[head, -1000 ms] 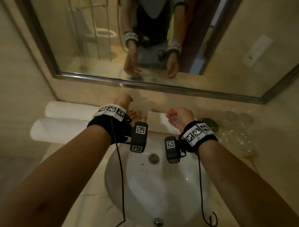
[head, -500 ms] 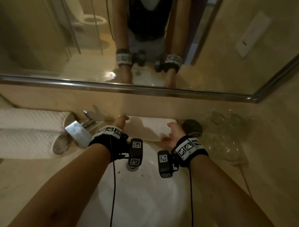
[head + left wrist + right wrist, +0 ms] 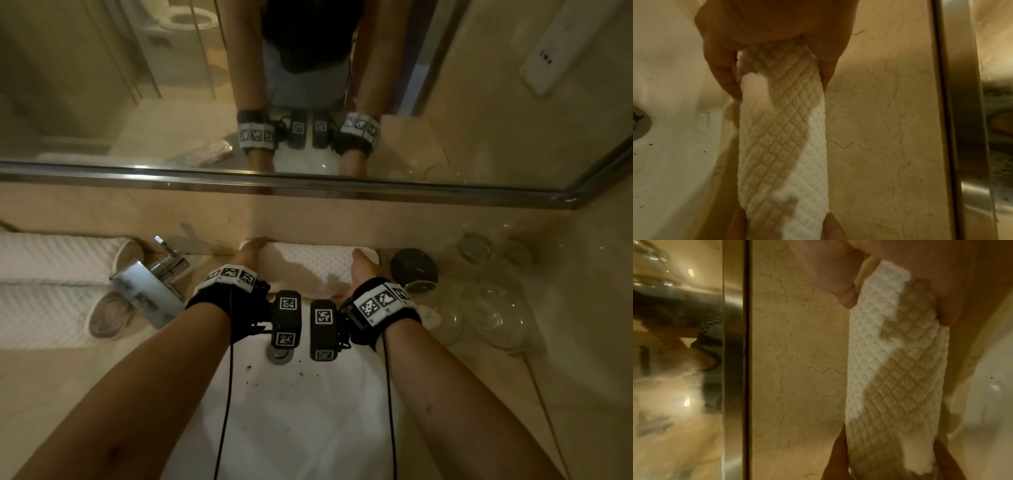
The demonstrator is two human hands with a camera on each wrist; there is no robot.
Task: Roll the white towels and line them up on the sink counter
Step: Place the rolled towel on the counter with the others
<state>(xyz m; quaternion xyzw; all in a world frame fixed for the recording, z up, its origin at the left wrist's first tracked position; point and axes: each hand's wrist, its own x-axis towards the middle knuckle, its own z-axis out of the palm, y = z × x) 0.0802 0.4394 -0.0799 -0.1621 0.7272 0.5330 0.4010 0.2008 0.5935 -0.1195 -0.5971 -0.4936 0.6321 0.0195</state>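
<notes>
We grasp the rolled white towel [image 3: 318, 265] at 12 o'clock behind the basin [image 3: 291, 428], left hand [image 3: 251, 255] and right hand [image 3: 363, 270] clasping opposite ends.

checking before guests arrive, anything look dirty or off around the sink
Yes: dark specks are scattered in the white sink near the drain, so it looks unclean. The rolled towel held by both hands looks neat.

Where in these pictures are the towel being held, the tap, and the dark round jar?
rolled towel [image 3: 318, 263], head view, on its patterned top between the two hands
tap [image 3: 147, 291], head view, on the flat shiny spout
dark jar [image 3: 413, 267], head view, on its round dark top
</notes>
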